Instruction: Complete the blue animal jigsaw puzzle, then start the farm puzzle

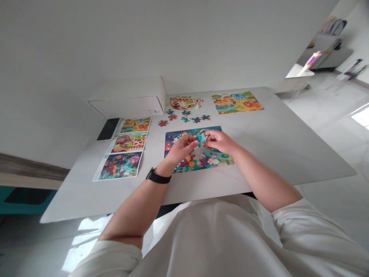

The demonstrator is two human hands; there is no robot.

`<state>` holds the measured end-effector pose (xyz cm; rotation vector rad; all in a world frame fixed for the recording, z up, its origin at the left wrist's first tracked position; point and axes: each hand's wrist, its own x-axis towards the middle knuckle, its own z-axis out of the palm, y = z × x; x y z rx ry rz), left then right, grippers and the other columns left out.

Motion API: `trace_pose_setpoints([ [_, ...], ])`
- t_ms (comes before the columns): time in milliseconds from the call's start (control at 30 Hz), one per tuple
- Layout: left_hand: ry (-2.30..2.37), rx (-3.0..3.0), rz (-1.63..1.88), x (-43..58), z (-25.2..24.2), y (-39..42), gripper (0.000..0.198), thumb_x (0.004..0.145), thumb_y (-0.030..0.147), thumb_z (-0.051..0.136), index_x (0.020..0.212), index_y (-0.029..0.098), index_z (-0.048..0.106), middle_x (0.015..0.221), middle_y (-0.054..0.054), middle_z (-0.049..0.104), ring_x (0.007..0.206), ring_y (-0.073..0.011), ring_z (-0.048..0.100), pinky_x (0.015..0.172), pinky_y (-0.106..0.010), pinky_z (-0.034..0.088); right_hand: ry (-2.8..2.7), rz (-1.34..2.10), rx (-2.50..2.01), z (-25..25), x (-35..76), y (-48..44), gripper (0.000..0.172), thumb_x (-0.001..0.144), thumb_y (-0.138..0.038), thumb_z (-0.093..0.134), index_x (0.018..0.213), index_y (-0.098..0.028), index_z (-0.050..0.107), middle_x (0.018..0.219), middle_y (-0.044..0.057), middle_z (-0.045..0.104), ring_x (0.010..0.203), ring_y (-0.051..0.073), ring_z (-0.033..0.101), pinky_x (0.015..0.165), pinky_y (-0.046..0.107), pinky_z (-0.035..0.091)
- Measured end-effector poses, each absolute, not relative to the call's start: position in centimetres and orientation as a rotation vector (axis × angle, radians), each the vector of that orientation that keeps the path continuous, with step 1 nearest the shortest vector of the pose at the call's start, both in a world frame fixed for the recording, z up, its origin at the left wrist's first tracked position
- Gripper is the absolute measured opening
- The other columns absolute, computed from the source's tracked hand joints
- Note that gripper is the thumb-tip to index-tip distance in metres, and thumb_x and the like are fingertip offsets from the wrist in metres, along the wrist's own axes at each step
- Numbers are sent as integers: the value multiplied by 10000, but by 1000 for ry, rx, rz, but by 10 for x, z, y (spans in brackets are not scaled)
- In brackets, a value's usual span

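Observation:
A partly built colourful jigsaw puzzle [184, 135] lies on the white table [273, 142] in front of me. Both my hands hover over its middle. My left hand [180, 148], with a black band on the wrist, and my right hand [220, 141] pinch the same small teal puzzle piece [201, 139] between their fingertips. Loose puzzle pieces [184, 116] are scattered just beyond the puzzle, and a heap of pieces [183, 102] lies farther back.
A finished yellow-green puzzle [236, 102] lies at the far right. A sheet with three reference pictures [127, 150] lies at left, beside a black phone [108, 129]. A white box [129, 98] stands at the back left. Floor shows past the table's right edge.

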<state>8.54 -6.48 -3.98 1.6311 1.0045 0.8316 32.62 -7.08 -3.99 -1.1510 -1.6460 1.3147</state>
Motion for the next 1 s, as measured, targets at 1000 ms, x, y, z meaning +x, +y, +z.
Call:
trace_pose_setpoints([
  [1000,1221,1667,715,96,-57,-67,220,927,404,768,1038,215,776,716,-11,730,548,-161,637,539,-274,483,-1623,1127,-1324,-44,339,-63,228,817,-390,800,975,-243,728,774,-3,738,625,152,636,582,273,492],
])
